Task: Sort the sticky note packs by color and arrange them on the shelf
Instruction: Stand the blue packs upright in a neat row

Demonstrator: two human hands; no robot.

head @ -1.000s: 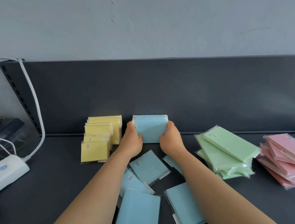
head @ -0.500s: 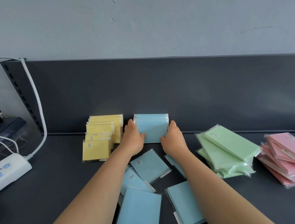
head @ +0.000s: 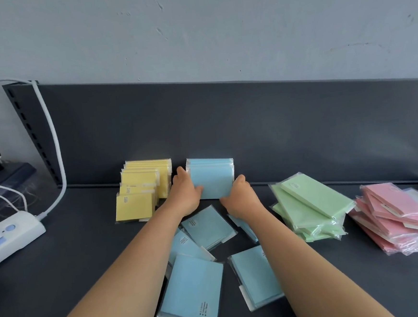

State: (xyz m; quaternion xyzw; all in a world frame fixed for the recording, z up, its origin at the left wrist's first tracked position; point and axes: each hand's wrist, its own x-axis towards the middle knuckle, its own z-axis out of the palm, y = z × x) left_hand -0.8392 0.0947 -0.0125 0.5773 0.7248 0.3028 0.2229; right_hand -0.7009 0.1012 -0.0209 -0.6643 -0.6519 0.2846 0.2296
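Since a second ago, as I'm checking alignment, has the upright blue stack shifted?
No. The blue stack keeps the same gap beside the yellow stack.

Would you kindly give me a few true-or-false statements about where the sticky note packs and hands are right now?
1. The left hand and the right hand both hold the upright blue stack. True.
2. The yellow packs stand right of that stack. False: they stand on its left.
3. Several loose blue packs lie flat near the forearms. True.
4. The pink packs stand in a neat upright row. False: they lie heaped at the far right.
5. The green packs lie between blue and pink. True.
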